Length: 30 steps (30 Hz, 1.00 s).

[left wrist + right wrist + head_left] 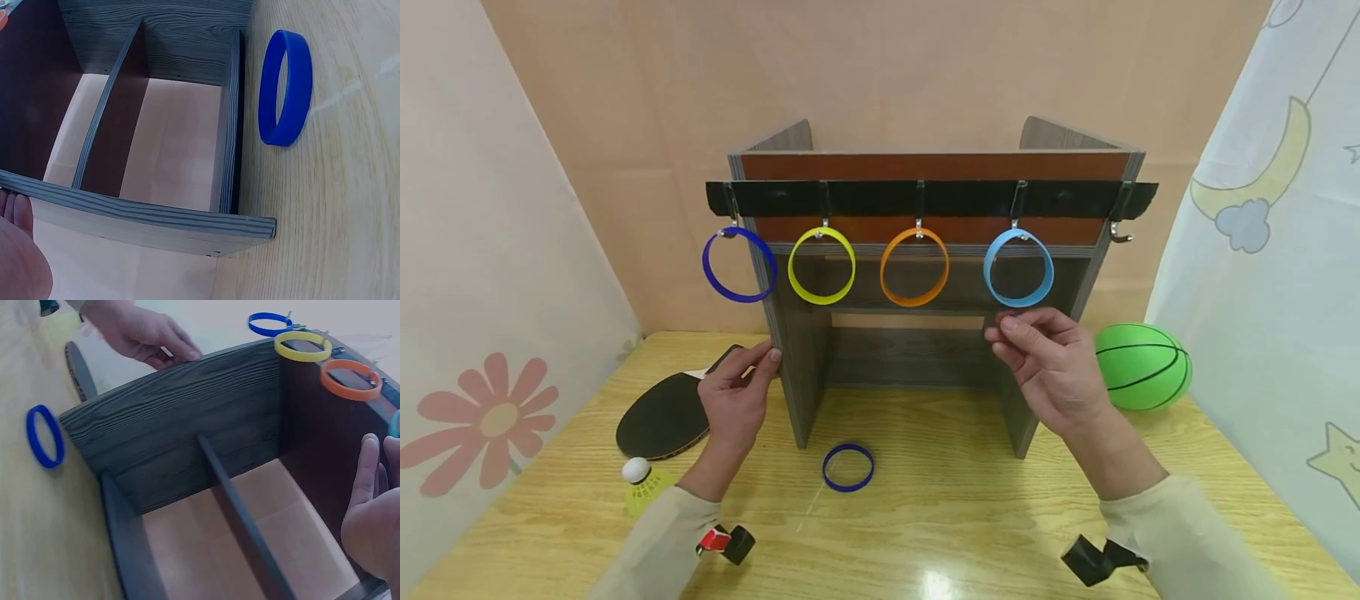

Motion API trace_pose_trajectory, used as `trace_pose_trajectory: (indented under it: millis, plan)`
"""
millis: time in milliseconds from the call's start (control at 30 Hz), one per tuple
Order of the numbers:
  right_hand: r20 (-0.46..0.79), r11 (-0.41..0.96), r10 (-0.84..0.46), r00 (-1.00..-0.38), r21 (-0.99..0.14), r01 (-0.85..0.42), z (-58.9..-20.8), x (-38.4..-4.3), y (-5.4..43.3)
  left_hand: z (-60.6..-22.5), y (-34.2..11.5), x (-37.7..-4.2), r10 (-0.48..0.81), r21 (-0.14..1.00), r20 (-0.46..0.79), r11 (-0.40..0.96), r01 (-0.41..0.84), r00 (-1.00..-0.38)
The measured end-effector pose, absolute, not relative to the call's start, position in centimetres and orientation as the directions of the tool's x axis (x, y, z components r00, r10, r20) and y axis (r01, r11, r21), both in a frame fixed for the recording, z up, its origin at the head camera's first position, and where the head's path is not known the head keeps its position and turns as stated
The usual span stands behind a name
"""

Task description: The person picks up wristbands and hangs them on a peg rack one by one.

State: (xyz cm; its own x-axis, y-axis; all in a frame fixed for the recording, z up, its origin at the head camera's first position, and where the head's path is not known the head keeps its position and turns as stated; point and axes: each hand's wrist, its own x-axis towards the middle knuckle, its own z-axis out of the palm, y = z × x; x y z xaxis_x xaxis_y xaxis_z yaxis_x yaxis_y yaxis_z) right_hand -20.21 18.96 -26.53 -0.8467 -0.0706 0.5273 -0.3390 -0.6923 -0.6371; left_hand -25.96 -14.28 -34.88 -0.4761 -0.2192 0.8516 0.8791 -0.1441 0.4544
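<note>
Fingers and thumb of the person's left hand (737,396) pinch the front edge of a grey wood-grain shelf unit (805,333) at eight o'clock from its middle, which we take as bracing it. Near four o'clock the right hand (1052,367) keeps its thumb close to its bent fingertips, a narrow grip in which we see no thing, just below a light-blue flat round band (988,271); the right wrist view cuts this hand off, so we can't say whether it touches that band. The light-blue band hangs at two o'clock from a long black rail (872,200) with hooks; likewise an orange round band (913,303) at twelve, a yellow round band (820,301) at ten and a dark-blue round band (743,299) past nine, spaced so their loops stay apart. A loose blue band (301,81) lies on the pale wooden table (925,517) at seven o'clock. A silver metal hook (1122,236) juts out past two. Outside the unit, the left hand overlaps a black paddle (662,417), the sleeve partly hides a yellow shuttlecock (643,483), both near eight, and a green black-lined ball (1142,367) sits past three behind the right wrist, so what crowds the right fingertips is the light-blue band.
</note>
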Motion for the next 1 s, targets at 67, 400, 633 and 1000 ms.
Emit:
trace_pose_trajectory:
  millis: [67, 400, 633, 1000]
  plan:
    - [0.523, -0.672, -0.093, -0.848, -0.661, -0.334, -27.3, -20.2, 18.7, -34.9, -14.3, -25.9, -0.22, 0.458, 0.85, -0.145, 0.877, -0.48]
    - [0.392, -0.495, -0.242, -0.888, -0.837, -0.234, -31.3, -20.0, 17.0, -35.0, -14.3, -26.0, -0.219, 0.456, 0.849, -0.155, 0.876, -0.481]
    - [0.234, -0.328, -0.258, -0.937, -0.934, -0.143, -33.5, -19.7, 16.0, -34.8, -14.3, -25.9, -0.217, 0.473, 0.845, -0.122, 0.873, -0.488]
    - [0.078, -0.133, -0.307, -0.948, -0.99, -0.039, -36.3, -19.1, 14.3, -34.8, -14.2, -25.9, -0.221, 0.461, 0.845, -0.155, 0.873, -0.486]
